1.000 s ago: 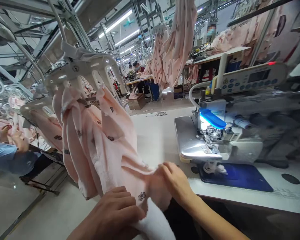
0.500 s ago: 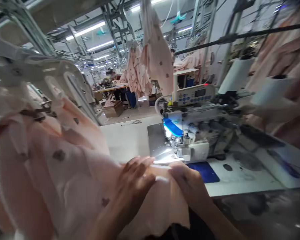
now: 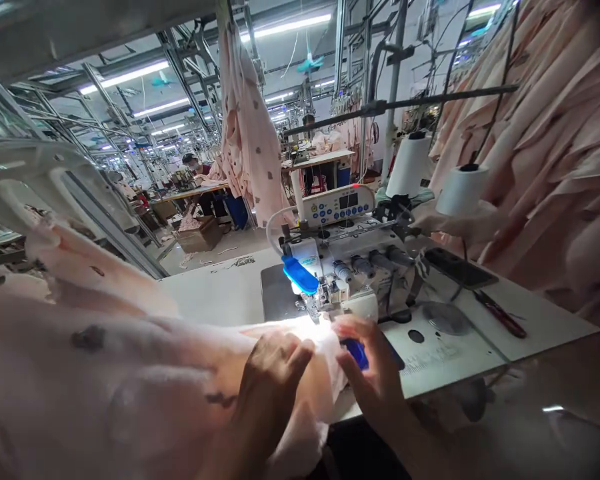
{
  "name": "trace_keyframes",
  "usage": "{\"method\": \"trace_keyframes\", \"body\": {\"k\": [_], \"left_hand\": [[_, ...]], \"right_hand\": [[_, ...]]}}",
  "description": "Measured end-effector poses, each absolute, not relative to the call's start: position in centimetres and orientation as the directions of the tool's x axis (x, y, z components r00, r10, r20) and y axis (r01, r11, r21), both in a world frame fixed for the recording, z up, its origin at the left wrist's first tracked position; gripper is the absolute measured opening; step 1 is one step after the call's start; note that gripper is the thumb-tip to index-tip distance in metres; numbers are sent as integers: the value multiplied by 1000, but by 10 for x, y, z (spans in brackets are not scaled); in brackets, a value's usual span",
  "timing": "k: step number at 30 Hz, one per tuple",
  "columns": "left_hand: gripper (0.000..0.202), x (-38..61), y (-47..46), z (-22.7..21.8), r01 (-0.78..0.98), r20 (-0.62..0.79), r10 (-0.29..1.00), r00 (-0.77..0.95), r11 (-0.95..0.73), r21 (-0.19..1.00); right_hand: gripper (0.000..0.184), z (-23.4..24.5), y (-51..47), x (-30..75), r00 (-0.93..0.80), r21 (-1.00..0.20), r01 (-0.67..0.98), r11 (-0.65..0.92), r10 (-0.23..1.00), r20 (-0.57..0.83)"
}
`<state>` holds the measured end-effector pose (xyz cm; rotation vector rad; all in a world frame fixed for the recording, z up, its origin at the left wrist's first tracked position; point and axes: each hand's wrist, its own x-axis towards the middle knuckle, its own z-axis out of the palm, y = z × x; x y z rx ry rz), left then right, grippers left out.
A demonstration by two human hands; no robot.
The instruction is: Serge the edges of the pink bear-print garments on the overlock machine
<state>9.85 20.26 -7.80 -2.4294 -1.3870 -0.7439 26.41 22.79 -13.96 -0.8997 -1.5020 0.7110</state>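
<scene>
A pale pink printed garment (image 3: 130, 373) hangs from a white hanger frame (image 3: 55, 180) at the left and drapes over the table edge. My left hand (image 3: 267, 380) lies on the cloth with fingers together, pressing it down near the lit needle area. My right hand (image 3: 370, 373) pinches the cloth's edge just in front of the presser foot of the white overlock sewing machine (image 3: 345, 267), beside its blue guard (image 3: 300, 275).
Two white thread cones (image 3: 410, 163) stand behind the machine. A control panel (image 3: 337, 203) sits above it. A phone (image 3: 460, 267) and red-handled snips (image 3: 500, 313) lie on the white table (image 3: 530, 320). Pink garments (image 3: 540, 133) hang at right. Other workers sit far back.
The camera swung right and nearer the machine. Both hands carried the garment's edge from the table front up to the presser foot, where they now hold it under the light.
</scene>
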Motion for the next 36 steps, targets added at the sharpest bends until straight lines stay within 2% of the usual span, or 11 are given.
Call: {"method": "trace_keyframes", "body": {"k": [2, 4, 5, 7, 10, 15, 18, 21, 27, 33, 36], "left_hand": [[14, 101, 197, -71, 831, 479, 766, 428, -543, 125], [12, 102, 200, -68, 838, 440, 812, 385, -507, 203], [14, 103, 204, -67, 853, 427, 830, 358, -477, 213], [21, 103, 215, -67, 894, 401, 861, 312, -409, 182], [28, 106, 235, -68, 949, 293, 925, 242, -289, 128], [24, 106, 258, -69, 973, 48, 981, 186, -191, 132], [23, 102, 256, -72, 966, 10, 973, 232, -231, 116], [23, 101, 246, -76, 965, 39, 965, 258, -260, 34], [22, 111, 251, -83, 956, 142, 950, 277, -257, -143], [22, 105, 273, -79, 958, 184, 942, 279, -260, -122], [30, 101, 251, -91, 884, 351, 818, 455, -461, -73]], "right_hand": [[58, -143, 212, 269, -316, -936, -254, 245, 894, 319], [63, -146, 205, 269, -559, -917, -379, -125, 820, 119], [57, -148, 205, 268, -578, -906, -372, -200, 814, 57], [44, -149, 210, 265, -413, -948, -294, -122, 911, 11], [34, -151, 222, 262, -157, -993, -70, 90, 983, 100], [27, -163, 229, 256, -91, -993, -61, 103, 990, 108], [22, -165, 222, 257, -98, -990, -60, 125, 987, 131], [23, -157, 214, 263, -173, -988, 18, 154, 974, 149], [47, -140, 219, 269, -231, -992, 67, 108, 969, 90], [49, -139, 241, 265, -180, -995, 16, 96, 979, 91], [48, -145, 227, 268, -165, -993, -15, 119, 979, 120]]}}
